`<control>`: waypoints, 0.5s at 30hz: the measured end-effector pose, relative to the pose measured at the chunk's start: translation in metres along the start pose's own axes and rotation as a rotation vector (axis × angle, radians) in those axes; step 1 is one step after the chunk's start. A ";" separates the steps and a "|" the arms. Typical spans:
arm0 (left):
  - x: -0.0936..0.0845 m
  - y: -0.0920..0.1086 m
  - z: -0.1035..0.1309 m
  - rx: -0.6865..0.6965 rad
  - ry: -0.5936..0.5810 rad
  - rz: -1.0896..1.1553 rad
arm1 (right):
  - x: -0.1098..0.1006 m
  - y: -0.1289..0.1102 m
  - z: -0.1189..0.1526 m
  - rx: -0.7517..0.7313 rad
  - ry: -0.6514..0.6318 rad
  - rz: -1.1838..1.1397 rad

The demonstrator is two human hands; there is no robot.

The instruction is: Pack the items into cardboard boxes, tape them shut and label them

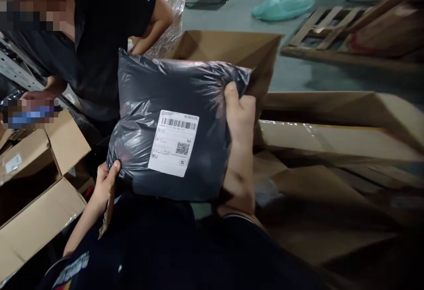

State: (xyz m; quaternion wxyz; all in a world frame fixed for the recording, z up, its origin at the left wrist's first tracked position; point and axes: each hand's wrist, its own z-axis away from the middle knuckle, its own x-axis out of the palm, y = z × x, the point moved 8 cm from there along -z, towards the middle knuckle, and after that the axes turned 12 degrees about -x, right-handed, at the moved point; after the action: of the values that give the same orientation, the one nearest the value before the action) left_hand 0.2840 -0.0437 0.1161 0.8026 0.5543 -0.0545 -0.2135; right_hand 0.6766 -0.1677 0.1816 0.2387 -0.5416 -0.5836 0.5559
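Observation:
A stuffed black plastic mailer bag [139, 91] is held up before my chest, its face turned toward me. On it sits a white shipping label [174, 143] with a barcode and a QR code. My left hand [107, 177] pinches the bag's lower left corner, thumb on top. At the upper right, my right hand [239, 107] grips the other side and creases the plastic around the thumb. The fingers of both hands are hidden behind the bag. A torn strip of brown cardboard [107, 215] shows beside my left wrist.
Open cardboard boxes stand at left [33, 206], behind the bag [205, 45] and at right [331, 142]. A co-worker in a dark shirt [109, 12] stands at the upper left. A green plastic bag [283, 4] and a wooden pallet [318, 27] lie on the floor.

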 end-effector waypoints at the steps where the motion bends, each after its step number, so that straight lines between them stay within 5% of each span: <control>1: 0.000 0.000 0.000 -0.002 -0.001 -0.003 | -0.001 0.000 0.001 0.015 0.004 0.040; 15: 0.005 0.006 0.003 -0.007 -0.038 -0.023 | -0.003 0.004 0.000 0.000 0.010 0.098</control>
State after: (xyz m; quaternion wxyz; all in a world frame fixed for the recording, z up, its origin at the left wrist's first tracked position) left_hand 0.2897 -0.0465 0.1216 0.8008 0.5481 -0.0624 -0.2334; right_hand 0.6795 -0.1716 0.1789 0.2141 -0.5722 -0.5553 0.5642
